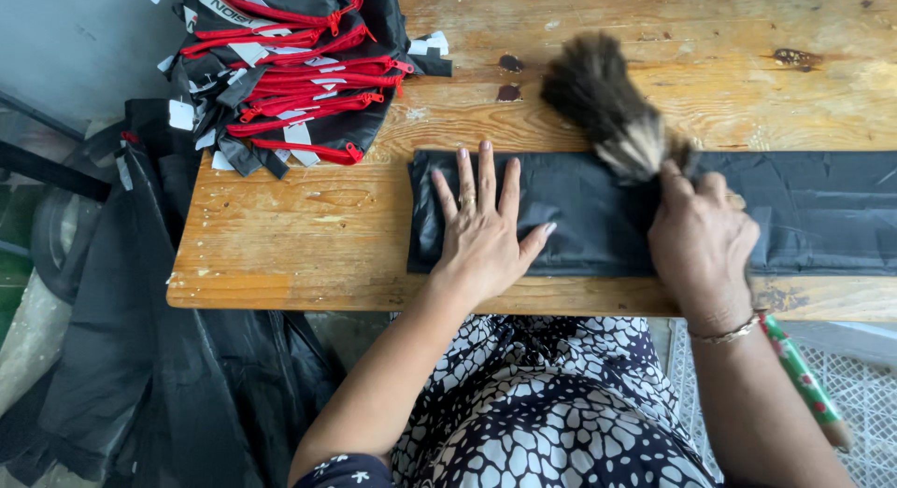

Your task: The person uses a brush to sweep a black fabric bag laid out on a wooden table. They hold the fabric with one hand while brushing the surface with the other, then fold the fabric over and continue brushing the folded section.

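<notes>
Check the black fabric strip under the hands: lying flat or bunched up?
Flat. The black fabric strip lies spread along the wooden table, left hand pressed palm-down on it.

You wear a dark garment printed with white petal shapes, a ring on a left hand finger, and a thin bangle behind your right hand's fingers.

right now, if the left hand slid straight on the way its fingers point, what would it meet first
The left hand lies flat on the black fabric strip, fingers pointing away from the person. Just past the strip's far edge comes bare wooden table. The pile of black pieces with red zips lies off to its left, so the way looks free.
</notes>
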